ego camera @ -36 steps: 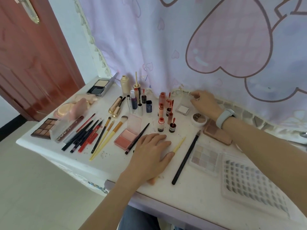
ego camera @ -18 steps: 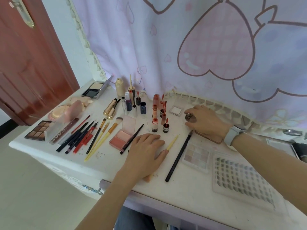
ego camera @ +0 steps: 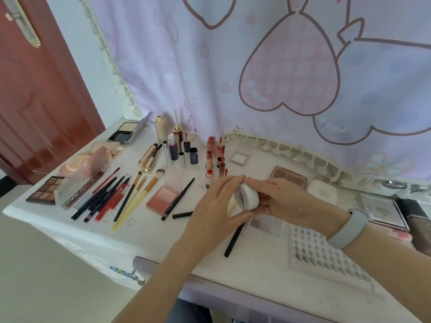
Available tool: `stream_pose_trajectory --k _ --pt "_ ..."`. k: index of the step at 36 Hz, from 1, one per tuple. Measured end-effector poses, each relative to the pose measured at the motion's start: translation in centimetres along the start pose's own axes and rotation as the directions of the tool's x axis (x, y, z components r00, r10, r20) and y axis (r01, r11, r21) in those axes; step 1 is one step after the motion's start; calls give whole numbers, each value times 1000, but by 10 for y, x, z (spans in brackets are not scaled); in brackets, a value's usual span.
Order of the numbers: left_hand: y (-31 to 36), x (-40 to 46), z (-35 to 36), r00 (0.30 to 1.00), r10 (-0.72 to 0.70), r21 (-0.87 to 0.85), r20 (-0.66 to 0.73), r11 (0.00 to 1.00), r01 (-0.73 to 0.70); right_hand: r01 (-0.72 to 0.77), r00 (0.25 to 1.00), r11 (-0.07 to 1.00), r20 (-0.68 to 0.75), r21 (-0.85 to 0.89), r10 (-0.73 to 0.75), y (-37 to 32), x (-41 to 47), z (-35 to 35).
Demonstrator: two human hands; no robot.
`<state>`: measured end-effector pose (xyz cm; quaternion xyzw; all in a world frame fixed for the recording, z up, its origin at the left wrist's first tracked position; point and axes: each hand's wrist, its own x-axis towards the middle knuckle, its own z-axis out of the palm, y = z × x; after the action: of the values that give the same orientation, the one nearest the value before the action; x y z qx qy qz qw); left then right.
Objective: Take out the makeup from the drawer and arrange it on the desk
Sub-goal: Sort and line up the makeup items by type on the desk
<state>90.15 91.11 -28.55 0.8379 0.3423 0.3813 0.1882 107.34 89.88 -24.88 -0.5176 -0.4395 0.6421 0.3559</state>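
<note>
A small round white jar (ego camera: 246, 197) with a dark label is held above the white desk (ego camera: 256, 283). My left hand (ego camera: 214, 208) grips it from the left and my right hand (ego camera: 282, 199) pinches it from the right. Makeup lies spread over the desk: an open pink blush compact (ego camera: 164, 194), yellow-handled brushes (ego camera: 137, 194), black and red pencils (ego camera: 102, 197), lip tubes (ego camera: 210, 157), a brown eyeshadow palette (ego camera: 44, 190). A long black brush (ego camera: 233, 241) lies under my hands. The drawer itself is hidden.
A clear grid-pattern tray (ego camera: 326, 255) lies at the front right, a pale eyeshadow palette (ego camera: 268, 224) beside it. Compacts (ego camera: 384, 210) crowd the far right. A heart-print curtain (ego camera: 279, 78) hangs behind the desk. A red door (ego camera: 35, 101) stands at left.
My right hand picked the round jar up from the back of the desk and brought it forward. My left hand lifted off the desk and took hold of the jar too.
</note>
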Motion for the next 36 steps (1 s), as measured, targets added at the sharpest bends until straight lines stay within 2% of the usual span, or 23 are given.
stream_pose_trajectory --k 4,9,13,17,20,23,28,33,35,36 --pt "2 -2 4 998 -6 -7 -55 1000 6 9 1000 999 8 33 -9 -2 -6 4" --pt "3 -4 5 999 3 10 -43 1000 -3 8 999 999 37 34 -9 1 -10 0" --pt "5 -5 3 998 -43 -37 -50 998 41 76 995 997 55 23 -78 0 -13 0" --pt "10 -1 3 997 -7 -42 -82 999 3 133 991 991 21 23 -133 -3 -16 -3" --pt "12 3 4 995 39 -32 -93 999 -42 118 993 993 12 -29 -117 -7 -17 -5" --pt "12 5 8 996 48 -14 -76 999 -49 46 999 976 -19 -212 -51 -9 -17 -6" --pt "9 3 13 999 -46 -84 0 995 46 40 999 926 -16 -374 -49 -7 -21 -15" --pt "9 6 17 973 -229 -295 35 928 229 98 992 884 -28 -457 -124 -13 -22 -31" --pt "10 7 18 945 -321 -418 66 851 318 127 986 902 -44 -412 -159 -15 -20 -40" --pt "11 8 19 928 -364 -478 83 803 357 141 984 933 -58 -332 -169 -15 -18 -46"
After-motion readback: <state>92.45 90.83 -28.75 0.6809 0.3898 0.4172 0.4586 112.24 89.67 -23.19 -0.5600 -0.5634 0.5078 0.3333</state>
